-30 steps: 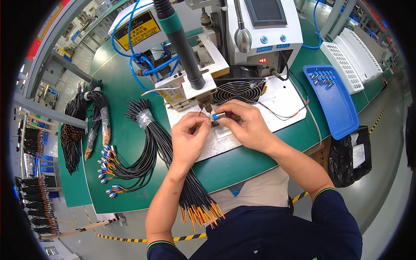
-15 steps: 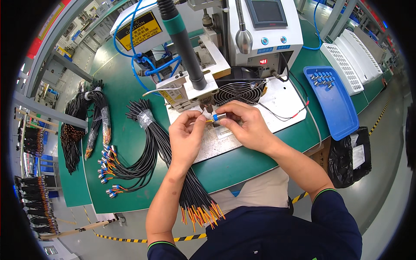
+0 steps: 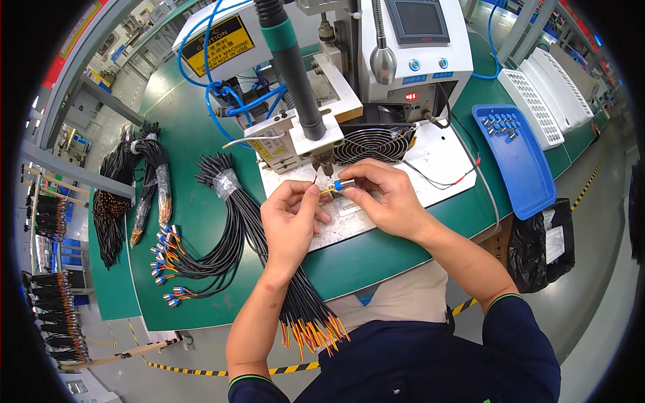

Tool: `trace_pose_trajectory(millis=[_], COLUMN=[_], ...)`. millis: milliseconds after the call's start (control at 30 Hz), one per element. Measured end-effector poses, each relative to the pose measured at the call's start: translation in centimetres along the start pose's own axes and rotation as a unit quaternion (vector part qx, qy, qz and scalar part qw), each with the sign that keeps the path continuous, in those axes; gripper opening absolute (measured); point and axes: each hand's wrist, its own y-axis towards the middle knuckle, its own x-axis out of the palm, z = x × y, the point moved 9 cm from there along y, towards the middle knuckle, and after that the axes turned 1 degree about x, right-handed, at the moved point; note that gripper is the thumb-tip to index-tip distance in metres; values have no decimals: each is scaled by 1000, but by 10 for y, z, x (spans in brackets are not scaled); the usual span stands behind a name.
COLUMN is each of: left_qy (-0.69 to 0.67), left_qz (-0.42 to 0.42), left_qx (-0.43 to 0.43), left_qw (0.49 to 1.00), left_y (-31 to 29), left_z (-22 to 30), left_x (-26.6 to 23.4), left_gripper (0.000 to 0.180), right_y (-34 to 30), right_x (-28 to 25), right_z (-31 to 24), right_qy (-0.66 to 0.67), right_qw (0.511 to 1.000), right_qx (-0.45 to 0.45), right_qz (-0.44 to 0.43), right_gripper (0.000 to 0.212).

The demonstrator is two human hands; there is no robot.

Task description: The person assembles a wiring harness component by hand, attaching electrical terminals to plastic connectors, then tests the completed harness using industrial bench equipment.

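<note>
My right hand (image 3: pixel 390 195) grips a small silver metal connector with a blue insulator (image 3: pixel 345 184) between thumb and fingers. A thin yellow wire (image 3: pixel 327 191) runs from the connector's blue end to my left hand (image 3: pixel 292 218). That hand is closed in a pinch on the wire, its lower fingers slightly curled apart. A short dark wire end (image 3: pixel 315 178) sticks up from its fingertips. Just above and behind the connector is the soldering machine's head (image 3: pixel 324 164), apart from both hands. A bundle of black cables (image 3: pixel 299 292) with orange and yellow ends lies under my left forearm.
Cables fitted with connectors (image 3: pixel 168 255) lie on the green table (image 3: pixel 363 265) at left, beside taped bundles. Behind my hands are a black fan (image 3: pixel 376 144) and a control box (image 3: pixel 416 60). At right, a blue tray (image 3: pixel 517 161) holds several connectors near white perforated racks (image 3: pixel 534 101).
My left hand's lower fingers have loosened and spread a little, and the dark wire end now shows above its fingertips. My right hand still holds the connector in nearly the same place.
</note>
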Motion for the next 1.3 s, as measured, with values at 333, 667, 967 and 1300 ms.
trace_pose_trajectory(millis=[333, 667, 967, 1300], left_qy=[202, 351, 187, 112], left_qz=[35, 21, 10, -21], left_qx=[167, 306, 135, -9], left_qw=[964, 885, 973, 993], left_y=[-11, -18, -3, 8], left_z=[29, 54, 25, 2], left_x=[-1, 17, -2, -6], left_gripper=[10, 13, 13, 24], right_y=[2, 2, 2, 1], right_x=[2, 2, 2, 2], right_z=[2, 1, 0, 1], right_qy=[11, 11, 1, 0], right_qw=[1000, 1000, 1000, 1000], right_qx=[2, 7, -3, 0], right_qz=[-15, -15, -11, -10], right_gripper=[26, 25, 25, 27])
